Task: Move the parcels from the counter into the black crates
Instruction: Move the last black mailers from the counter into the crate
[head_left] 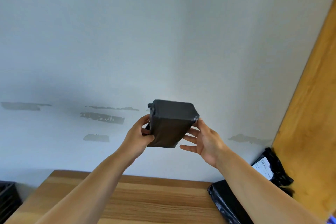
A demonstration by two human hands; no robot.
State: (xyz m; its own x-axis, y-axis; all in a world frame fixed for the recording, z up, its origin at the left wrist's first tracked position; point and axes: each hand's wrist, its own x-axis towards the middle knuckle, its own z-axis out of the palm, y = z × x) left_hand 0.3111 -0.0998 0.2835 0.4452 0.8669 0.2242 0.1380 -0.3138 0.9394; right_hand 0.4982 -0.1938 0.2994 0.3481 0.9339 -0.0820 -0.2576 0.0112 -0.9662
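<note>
A box-shaped parcel (pixel 171 123) wrapped in black plastic is held up in the air in front of the white wall, above the wooden counter (pixel 138 198). My left hand (pixel 138 136) grips its left side, thumb and fingers curled round the edge. My right hand (pixel 203 140) supports its right side with fingers spread and fairly straight. Two more black parcels lie at the counter's right end: one (pixel 225 203) flat near my right forearm, another (pixel 272 167) with a white label leaning in the corner. A black crate (pixel 7 198) shows at the lower left edge.
A wooden side panel (pixel 312 107) rises on the right, closing off the counter there. The white wall (pixel 127 42) behind has grey patches of torn tape marks.
</note>
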